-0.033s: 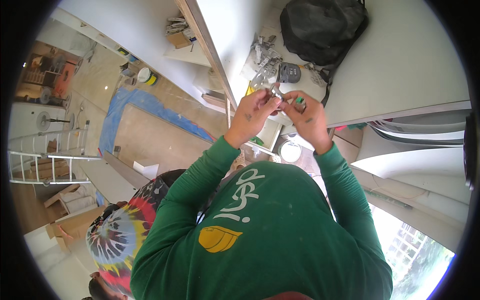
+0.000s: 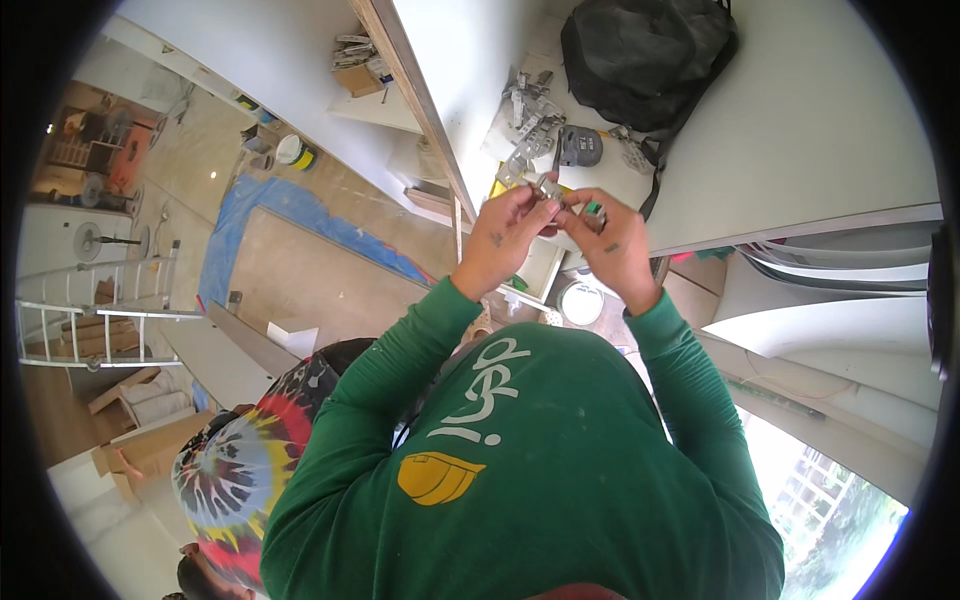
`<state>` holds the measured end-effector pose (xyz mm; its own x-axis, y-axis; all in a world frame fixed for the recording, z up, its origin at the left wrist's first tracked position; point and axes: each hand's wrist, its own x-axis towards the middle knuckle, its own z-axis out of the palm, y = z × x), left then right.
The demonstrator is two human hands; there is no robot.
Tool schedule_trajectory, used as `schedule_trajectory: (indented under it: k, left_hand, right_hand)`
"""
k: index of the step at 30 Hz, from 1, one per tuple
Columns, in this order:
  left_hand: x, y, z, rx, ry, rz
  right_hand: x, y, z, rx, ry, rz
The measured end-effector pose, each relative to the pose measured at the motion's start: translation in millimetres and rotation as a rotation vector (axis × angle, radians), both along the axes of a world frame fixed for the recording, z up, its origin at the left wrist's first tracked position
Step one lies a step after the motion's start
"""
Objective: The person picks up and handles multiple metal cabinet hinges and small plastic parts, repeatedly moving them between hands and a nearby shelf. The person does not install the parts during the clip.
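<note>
My left hand (image 2: 508, 235) and my right hand (image 2: 612, 245) meet over the shelf, fingers closed round a small silver metal cabinet hinge (image 2: 549, 188). Thumb and fingers of the left pinch its near side, while the right grips its other end. A small green thing (image 2: 595, 210) shows at the right fingers; I cannot tell what it is. Just beyond the hands lie several loose metal hinges (image 2: 530, 105) in a heap. Beside them sits a dark grey power-tool battery (image 2: 580, 146).
A black bag (image 2: 645, 60) rests on the white cabinet panel. Left are a paint bucket (image 2: 295, 152), blue sheeting (image 2: 225, 235) and an aluminium ladder (image 2: 100, 318). Close on my left is another person in a tie-dye shirt (image 2: 245, 470). A white bucket (image 2: 580, 302) stands below my hands.
Both hands have shifted slightly, the right one a little downward and left. The hinge has turned a little between the fingers and shows more clearly.
</note>
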<state>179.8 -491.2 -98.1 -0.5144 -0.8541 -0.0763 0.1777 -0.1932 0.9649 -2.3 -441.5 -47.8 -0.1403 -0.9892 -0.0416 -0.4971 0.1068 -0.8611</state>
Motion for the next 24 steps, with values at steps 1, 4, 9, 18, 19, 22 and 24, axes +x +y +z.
schedule_trajectory:
  k: [1,4,9,18,19,22,24]
  left_hand:
    - [-0.7,7.6,-6.8,0.050,0.018,0.005]
    - [0.3,21.1,-28.6,0.120,0.014,0.022]
    - [-4.7,18.5,-71.9,-0.084,-0.265,-0.054]
    - [-1.7,9.2,-71.7,-0.313,-0.321,0.008]
    - [4.5,9.0,-74.1,-0.347,-0.350,0.035]
    - [19.6,2.3,-92.9,-0.400,-0.484,0.128]
    - [28.2,-11.1,-125.5,-0.451,-0.476,0.195]
  right_hand:
    - [-0.3,7.7,-18.5,0.005,0.026,-0.008]
    - [-0.3,20.3,-31.4,0.047,-0.033,-0.042]
    - [-6.6,19.2,-58.2,0.104,0.147,0.129]
    - [-86.8,-24.4,-156.8,0.140,-0.465,-0.585]
    - [-97.5,-35.9,-165.2,0.138,-0.449,-0.607]
    - [-119.2,-59.0,-174.4,0.186,-0.329,-0.678]
    - [-130.8,-72.1,-180.6,0.184,0.128,-0.639]
